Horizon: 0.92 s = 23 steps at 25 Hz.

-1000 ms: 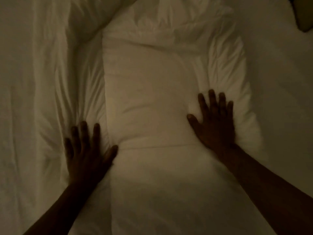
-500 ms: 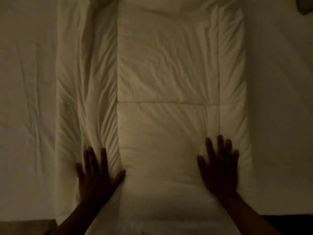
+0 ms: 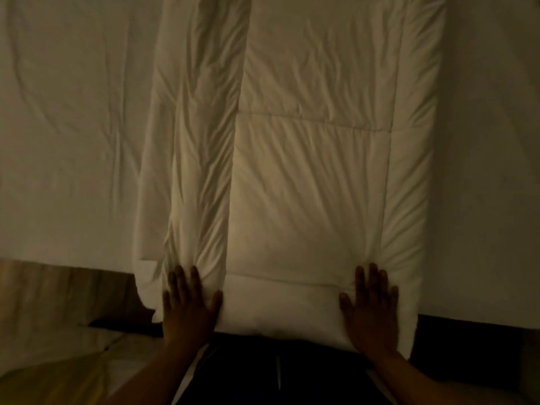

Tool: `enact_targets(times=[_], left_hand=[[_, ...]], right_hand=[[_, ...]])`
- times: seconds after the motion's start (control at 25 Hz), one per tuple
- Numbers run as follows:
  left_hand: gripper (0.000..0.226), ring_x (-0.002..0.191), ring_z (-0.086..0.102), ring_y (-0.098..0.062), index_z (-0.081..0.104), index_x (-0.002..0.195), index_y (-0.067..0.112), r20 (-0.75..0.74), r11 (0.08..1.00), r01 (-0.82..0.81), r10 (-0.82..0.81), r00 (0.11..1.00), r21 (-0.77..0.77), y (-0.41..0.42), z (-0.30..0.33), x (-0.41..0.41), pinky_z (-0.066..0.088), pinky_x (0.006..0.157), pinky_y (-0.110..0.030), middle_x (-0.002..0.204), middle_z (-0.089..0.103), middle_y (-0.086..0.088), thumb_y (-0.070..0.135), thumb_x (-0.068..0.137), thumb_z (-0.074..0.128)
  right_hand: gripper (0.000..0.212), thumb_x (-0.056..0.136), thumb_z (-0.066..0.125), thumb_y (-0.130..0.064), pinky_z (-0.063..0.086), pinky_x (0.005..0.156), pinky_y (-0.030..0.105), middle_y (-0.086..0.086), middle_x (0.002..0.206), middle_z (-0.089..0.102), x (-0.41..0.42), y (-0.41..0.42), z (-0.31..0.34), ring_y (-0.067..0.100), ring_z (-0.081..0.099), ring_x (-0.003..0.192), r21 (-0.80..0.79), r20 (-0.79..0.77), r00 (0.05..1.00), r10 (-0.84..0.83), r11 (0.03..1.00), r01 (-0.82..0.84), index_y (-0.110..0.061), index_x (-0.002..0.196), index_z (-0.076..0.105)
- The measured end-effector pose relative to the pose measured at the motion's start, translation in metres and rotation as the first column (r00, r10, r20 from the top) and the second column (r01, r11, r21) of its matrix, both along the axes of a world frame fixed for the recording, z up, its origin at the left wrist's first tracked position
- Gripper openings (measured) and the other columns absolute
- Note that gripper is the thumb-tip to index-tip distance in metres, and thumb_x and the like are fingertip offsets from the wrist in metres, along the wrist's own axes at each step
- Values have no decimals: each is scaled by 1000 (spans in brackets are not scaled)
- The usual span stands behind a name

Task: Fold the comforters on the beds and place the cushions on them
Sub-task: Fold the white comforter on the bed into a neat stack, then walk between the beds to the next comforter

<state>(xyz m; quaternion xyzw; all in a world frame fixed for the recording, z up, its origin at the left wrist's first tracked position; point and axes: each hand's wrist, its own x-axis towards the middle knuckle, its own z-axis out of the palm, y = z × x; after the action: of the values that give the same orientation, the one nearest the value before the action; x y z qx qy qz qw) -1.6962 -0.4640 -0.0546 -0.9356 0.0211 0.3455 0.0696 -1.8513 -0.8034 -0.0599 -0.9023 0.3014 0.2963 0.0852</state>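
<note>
Both hands are lying flat on the near end of the comforter [image 3: 306, 171], which is stretching as a long folded strip from the near edge of the bed [image 3: 73, 112] away toward its far edge, out of view at the top. The left hand [image 3: 187, 305] is pressing on the strip's crumpled left layer, and its fingers [image 3: 181, 282] are straight and slightly apart, gripping nothing. The right hand [image 3: 371, 305] is resting near the strip's right side, its fingers [image 3: 374, 279] likewise straight and spread, holding nothing. The comforter's near end is overhanging the near edge of the bed a little, just in front of the person's dark clothing [image 3: 277, 366]. Judging from this, the person is working on the first comforter: the lengthwise fold looks done, and the hands appear to be smoothing and flattening the strip at its near end. The left layer is showing many creases and is sitting lower than the wider quilted panel on the right, so the edges are not lining up neatly. The next move is probably calling for either pressing that left layer flatter or taking hold of the near end with both hands and folding it across toward the far edge to shorten the strip. No cushions are showing in this view, so that part of the task is looking not yet begun.
</note>
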Motion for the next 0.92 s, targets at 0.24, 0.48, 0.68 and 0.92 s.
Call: enact_targets(times=[0.24, 0.48, 0.68, 0.92], left_hand=[[93, 152, -5, -32, -4, 157, 11, -168, 988, -114, 96, 981, -102, 19, 26, -27, 26, 117, -54, 164, -7, -16, 66, 85, 15], [34, 115, 57, -45, 55, 123, 3, -80, 888, -218, 203, 976, -405, 22, 96, -32, 52, 90, -51, 128, 56, -25, 19, 92, 60], [33, 86, 62, -25, 55, 77, 15, -391, 664, -691, 577, 717, -287, 108, 92, -68, 40, 74, -28, 84, 59, -6, 42, 96, 51], [29, 79, 63, -25, 63, 86, 1, -485, 322, -901, 762, 430, -292, 213, 93, -155, 51, 73, -35, 90, 68, -16, 27, 93, 52]], right_hand=[[71, 83, 37, -45, 24, 112, 51, 20, 146, 44, -19, 18, 18, 40, 42, 132, 43, -52, 998, 19, 999, -17, -10, 145, 44], [24, 93, 48, -33, 48, 86, 36, 13, 105, 60, 31, 43, 62, 31, 58, 100, 269, -171, 981, -96, 953, 141, -10, 90, 53], [33, 99, 44, -26, 44, 95, 30, 15, 125, 61, 78, 120, 92, 32, 57, 116, 428, -303, 953, 5, 894, 132, 0, 112, 61], [31, 93, 51, -29, 51, 91, 38, 12, 100, 68, 109, 246, 120, 33, 64, 104, 491, -240, 965, 107, 871, 25, -6, 108, 66]])
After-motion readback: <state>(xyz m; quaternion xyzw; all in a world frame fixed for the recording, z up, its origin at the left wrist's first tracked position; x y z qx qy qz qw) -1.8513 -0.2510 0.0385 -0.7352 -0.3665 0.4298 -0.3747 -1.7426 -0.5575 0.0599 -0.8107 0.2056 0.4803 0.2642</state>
